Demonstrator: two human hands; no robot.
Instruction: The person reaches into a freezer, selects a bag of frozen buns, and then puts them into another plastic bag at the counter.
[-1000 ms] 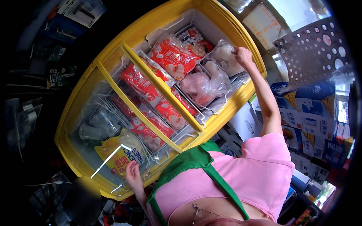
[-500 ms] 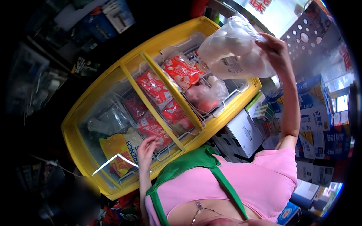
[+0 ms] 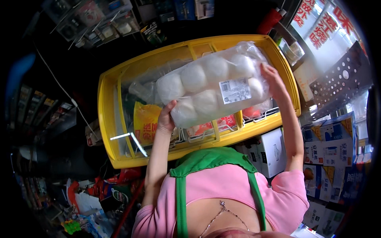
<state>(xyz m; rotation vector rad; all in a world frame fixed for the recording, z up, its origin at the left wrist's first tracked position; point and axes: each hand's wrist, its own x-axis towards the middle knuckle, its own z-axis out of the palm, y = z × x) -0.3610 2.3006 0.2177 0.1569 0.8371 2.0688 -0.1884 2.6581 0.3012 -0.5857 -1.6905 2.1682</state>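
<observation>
A clear plastic bag of round white buns (image 3: 205, 100) is stretched out between my two hands above the freezer. The buns lie in two rows, and a white barcode label sits on the bag's right part. My left hand (image 3: 166, 117) grips the lower left end, thumb on top. At the right end, my right hand (image 3: 273, 81) is closed on the gathered plastic. Under the bag stands a yellow-rimmed chest freezer (image 3: 107, 95); the bag hides much of its inside. A yellow food packet (image 3: 145, 119) lies in it near my left hand, and red packets (image 3: 227, 122) show below the bag.
Cartons (image 3: 329, 146) are stacked at the right, with a white box (image 3: 273, 152) against the freezer's near side. Shelves of small goods (image 3: 105, 23) stand beyond the freezer at the far left. A perforated panel (image 3: 337, 77) rises at the right, and a white cable (image 3: 59, 85) hangs at the left.
The bag of buns has come left and nearer, turning so its label faces up. My left hand has risen from over the freezer and taken hold of its left end. The view has turned.
</observation>
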